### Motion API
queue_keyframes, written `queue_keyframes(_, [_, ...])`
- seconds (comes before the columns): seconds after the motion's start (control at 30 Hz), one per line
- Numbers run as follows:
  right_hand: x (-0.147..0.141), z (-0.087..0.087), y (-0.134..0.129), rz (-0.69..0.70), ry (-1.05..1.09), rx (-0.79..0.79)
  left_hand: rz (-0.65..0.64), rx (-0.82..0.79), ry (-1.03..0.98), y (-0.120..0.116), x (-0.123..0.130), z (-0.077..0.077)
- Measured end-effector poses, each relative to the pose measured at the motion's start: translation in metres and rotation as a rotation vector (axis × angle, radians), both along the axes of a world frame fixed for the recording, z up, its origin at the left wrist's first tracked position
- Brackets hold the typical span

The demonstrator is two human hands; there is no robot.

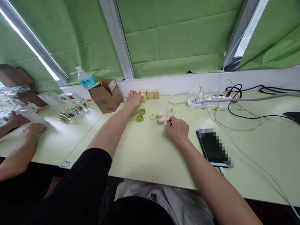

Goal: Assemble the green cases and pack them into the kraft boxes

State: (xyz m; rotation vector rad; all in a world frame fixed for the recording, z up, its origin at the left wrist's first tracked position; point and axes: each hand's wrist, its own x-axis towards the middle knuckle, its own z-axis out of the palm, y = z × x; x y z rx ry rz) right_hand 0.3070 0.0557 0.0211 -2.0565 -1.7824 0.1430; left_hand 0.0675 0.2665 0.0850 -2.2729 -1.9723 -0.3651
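My left hand [134,99] reaches to the back of the table, its fingers bent down over the left part of a row of small tan boxes [149,94]; they partly hide the box they grip. In front of it lie two small olive-green open trays [140,118]. My right hand [178,127] rests on the table with fingers curled together; whatever is between the fingertips is hidden. Just left of it sit two pale pink rounded pieces [161,120] and several tiny yellow pieces [151,116]. Clear plastic loops [170,111] lie behind the right hand.
An open cardboard box [106,96] and a water bottle [86,78] stand back left. A power strip [206,102] with tangled cables is back right. A phone-like device [213,147] lies beside my right forearm. At left, another person's hands [32,128] are near several shiny bottles [73,110].
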Motion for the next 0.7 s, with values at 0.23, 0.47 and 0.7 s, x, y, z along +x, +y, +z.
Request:
queue_keyframes(0.23, [-0.004, -0.003, -0.003, 0.077, -0.024, 0.055, 0.006, -0.025, -0.196, 0.021, 0.008, -0.016])
queue_keyframes(0.47, [-0.018, -0.004, -0.013, 0.257, -0.084, 0.108, -0.114, 0.016, -0.294, 0.028, 0.018, -0.013])
queue_keyframes(0.7, [-0.02, -0.005, -0.014, 0.296, -0.116, 0.112, -0.089, 0.0, -0.292, 0.025, 0.02, -0.012])
